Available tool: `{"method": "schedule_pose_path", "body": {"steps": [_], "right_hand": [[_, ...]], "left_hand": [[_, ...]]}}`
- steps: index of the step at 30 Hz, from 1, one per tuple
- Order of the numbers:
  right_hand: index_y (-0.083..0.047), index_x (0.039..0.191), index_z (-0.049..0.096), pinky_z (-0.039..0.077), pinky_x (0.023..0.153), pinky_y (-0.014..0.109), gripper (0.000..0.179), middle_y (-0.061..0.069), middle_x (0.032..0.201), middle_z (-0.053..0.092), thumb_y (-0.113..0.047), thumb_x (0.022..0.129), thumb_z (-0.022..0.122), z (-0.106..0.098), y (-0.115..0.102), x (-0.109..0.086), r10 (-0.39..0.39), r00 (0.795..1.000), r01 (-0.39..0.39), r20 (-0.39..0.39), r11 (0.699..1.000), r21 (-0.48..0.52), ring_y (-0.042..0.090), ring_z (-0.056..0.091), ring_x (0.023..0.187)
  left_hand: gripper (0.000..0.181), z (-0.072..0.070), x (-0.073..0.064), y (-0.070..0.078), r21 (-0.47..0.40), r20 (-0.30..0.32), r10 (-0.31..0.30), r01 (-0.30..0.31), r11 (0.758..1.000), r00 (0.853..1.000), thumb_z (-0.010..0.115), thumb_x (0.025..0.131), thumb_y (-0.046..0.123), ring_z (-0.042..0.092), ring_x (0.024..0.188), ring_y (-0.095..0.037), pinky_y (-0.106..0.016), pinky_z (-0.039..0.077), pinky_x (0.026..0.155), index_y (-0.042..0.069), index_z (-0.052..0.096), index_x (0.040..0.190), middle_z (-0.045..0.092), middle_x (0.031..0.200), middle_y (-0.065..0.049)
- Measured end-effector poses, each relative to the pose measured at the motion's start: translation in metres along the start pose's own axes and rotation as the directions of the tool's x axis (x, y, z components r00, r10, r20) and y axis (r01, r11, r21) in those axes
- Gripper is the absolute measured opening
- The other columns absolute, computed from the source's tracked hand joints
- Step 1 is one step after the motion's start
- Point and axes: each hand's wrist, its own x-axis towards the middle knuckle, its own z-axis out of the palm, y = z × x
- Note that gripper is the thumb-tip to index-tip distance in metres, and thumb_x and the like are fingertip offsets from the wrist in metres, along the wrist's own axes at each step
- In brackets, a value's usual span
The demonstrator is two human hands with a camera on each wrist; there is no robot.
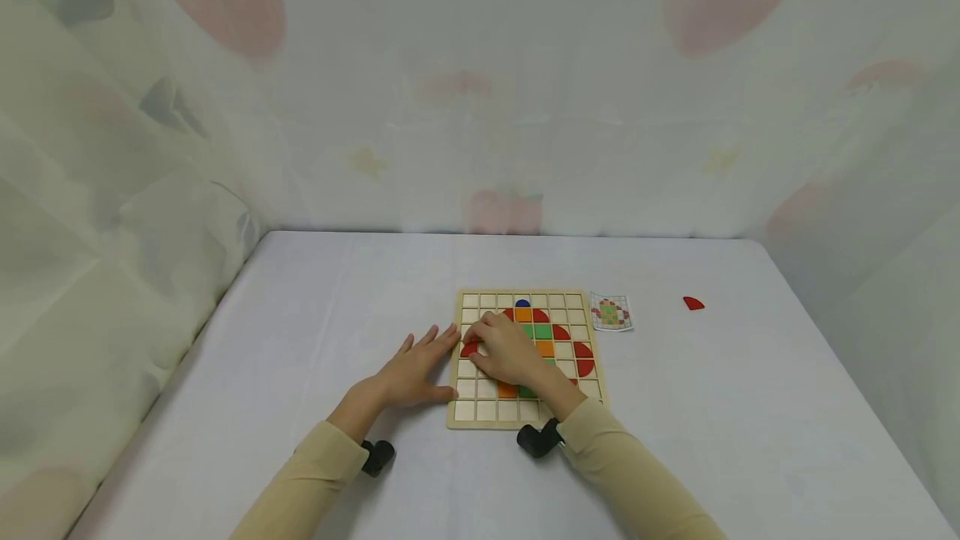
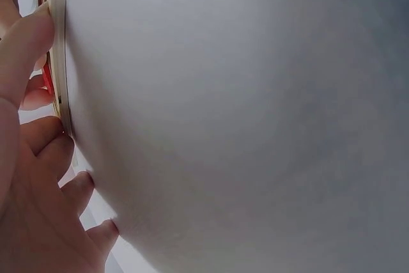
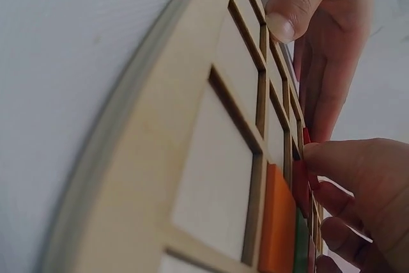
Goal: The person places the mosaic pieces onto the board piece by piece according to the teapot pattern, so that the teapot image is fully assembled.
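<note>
A square wooden grid board (image 1: 465,422) lies on the table with orange, green, red and blue pieces in its cells. My left hand (image 1: 414,372) has its fingers spread, with the thumb and fingertips touching the board's left edge. Over the board's left part is my right hand (image 1: 504,350), thumb and fingers bent around a red quarter-circle piece (image 1: 468,349) near that edge. The right wrist view shows the right thumb against red pieces, beside an orange piece (image 3: 277,218). The right hand and forearm hide the middle of the pattern.
A small printed pattern card (image 1: 611,312) lies just right of the board. Farther right, a loose red quarter-circle piece (image 1: 693,303) rests on the white-covered table (image 1: 750,407). Patterned cloth (image 1: 585,148) hangs behind the table and at its sides.
</note>
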Motion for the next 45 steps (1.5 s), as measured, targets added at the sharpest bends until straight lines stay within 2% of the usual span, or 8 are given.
{"method": "schedule_pose_path", "body": {"steps": [15, 19, 22, 27, 36, 40, 45], "right_hand": [[-0.018, 0.101, 0.067, 0.044, 0.076, 0.031, 0.020, -0.001, 0.097, 0.057, -0.025, 0.083, 0.067, -0.002, -0.001, 0.000, 0.022, 1.000, -0.022, 0.022, 1.000, -0.015, 0.015, 0.051, 0.089], [-0.015, 0.102, 0.066, 0.044, 0.077, 0.032, 0.020, 0.001, 0.097, 0.058, -0.021, 0.083, 0.067, -0.004, 0.001, -0.002, -0.002, 1.000, 0.002, 0.001, 1.000, 0.020, 0.016, 0.051, 0.088], [-0.011, 0.103, 0.065, 0.045, 0.079, 0.032, 0.019, 0.003, 0.098, 0.059, -0.016, 0.084, 0.065, -0.008, 0.006, -0.006, -0.020, 0.999, 0.023, -0.032, 0.995, 0.092, 0.018, 0.052, 0.090], [-0.010, 0.102, 0.065, 0.047, 0.077, 0.031, 0.017, 0.002, 0.101, 0.059, -0.013, 0.085, 0.064, -0.022, 0.017, -0.016, -0.003, 0.995, 0.019, -0.095, 0.986, 0.165, 0.018, 0.054, 0.090], [-0.009, 0.102, 0.066, 0.050, 0.075, 0.033, 0.019, 0.003, 0.099, 0.061, -0.010, 0.083, 0.066, -0.049, 0.048, -0.039, 0.070, 0.971, -0.038, -0.229, 0.989, 0.140, 0.021, 0.056, 0.090], [-0.008, 0.102, 0.066, 0.049, 0.070, 0.032, 0.018, 0.004, 0.099, 0.061, -0.009, 0.083, 0.066, -0.060, 0.065, -0.050, 0.121, 0.961, -0.084, -0.247, 0.985, 0.153, 0.021, 0.055, 0.086], [-0.007, 0.102, 0.065, 0.049, 0.072, 0.035, 0.019, 0.006, 0.098, 0.062, -0.010, 0.084, 0.066, -0.075, 0.082, -0.063, 0.190, 0.946, -0.154, -0.263, 0.977, 0.150, 0.023, 0.056, 0.086]], "left_hand": [[0.088, 0.002, 0.000, -0.002, 0.004, 0.010, -0.005, 0.005, 1.000, 1.000, 0.071, 0.079, 0.038, 0.012, 0.141, -0.031, -0.059, 0.007, 0.109, 0.012, 0.023, 0.147, 0.017, 0.154, -0.002], [0.087, 0.002, 0.001, -0.002, 0.009, 0.007, -0.001, 0.001, 1.000, 1.000, 0.070, 0.079, 0.038, 0.012, 0.141, -0.031, -0.059, 0.008, 0.109, 0.012, 0.023, 0.147, 0.018, 0.154, -0.003], [0.087, 0.002, 0.001, -0.002, 0.009, 0.006, 0.006, -0.006, 1.000, 1.000, 0.070, 0.079, 0.038, 0.012, 0.141, -0.032, -0.059, 0.008, 0.109, 0.012, 0.024, 0.147, 0.018, 0.154, -0.003], [0.087, 0.003, 0.002, -0.002, 0.008, 0.012, -0.004, 0.004, 1.000, 1.000, 0.070, 0.079, 0.038, 0.012, 0.141, -0.031, -0.058, 0.007, 0.110, 0.012, 0.023, 0.147, 0.018, 0.154, -0.002], [0.088, 0.001, 0.000, 0.001, 0.013, 0.005, -0.027, 0.027, 1.000, 1.000, 0.072, 0.077, 0.035, 0.013, 0.141, -0.031, -0.057, 0.008, 0.110, 0.010, 0.024, 0.147, 0.020, 0.153, -0.004], [0.088, -0.001, -0.003, 0.003, 0.010, 0.007, -0.036, 0.036, 0.999, 0.999, 0.072, 0.077, 0.035, 0.013, 0.141, -0.031, -0.057, 0.007, 0.110, 0.010, 0.024, 0.147, 0.020, 0.153, -0.004], [0.088, -0.002, -0.004, 0.003, 0.009, 0.011, -0.043, 0.043, 0.999, 0.999, 0.072, 0.078, 0.036, 0.012, 0.141, -0.031, -0.056, 0.006, 0.111, 0.011, 0.023, 0.147, 0.019, 0.153, -0.003]]}}
